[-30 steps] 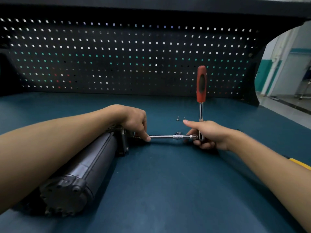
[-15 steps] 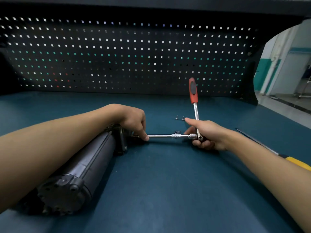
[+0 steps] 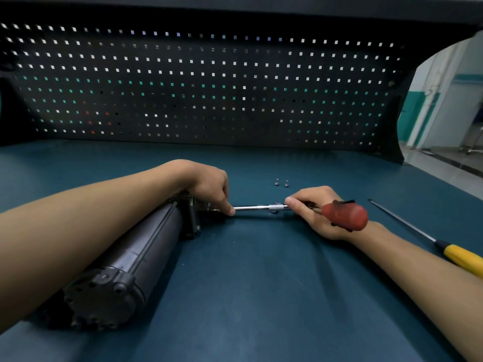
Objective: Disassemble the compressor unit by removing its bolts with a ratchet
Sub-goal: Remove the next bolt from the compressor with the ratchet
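The dark cylindrical compressor unit lies on the blue bench, its round end cap toward me. My left hand rests over its far end, fingers curled down and a fingertip on the chrome extension bar where it meets the unit. My right hand grips the ratchet at its head. The ratchet's red handle now points toward me over my wrist. Two loose bolts stand on the bench just behind the bar.
A long screwdriver with a yellow handle lies at the right, its shaft angled toward the back. A black pegboard walls off the rear of the bench. The bench's right edge borders an open floor.
The ratchet handle swung from upright, pointing away at the pegboard, down and toward me over my right wrist. My left hand and the compressor stayed put.
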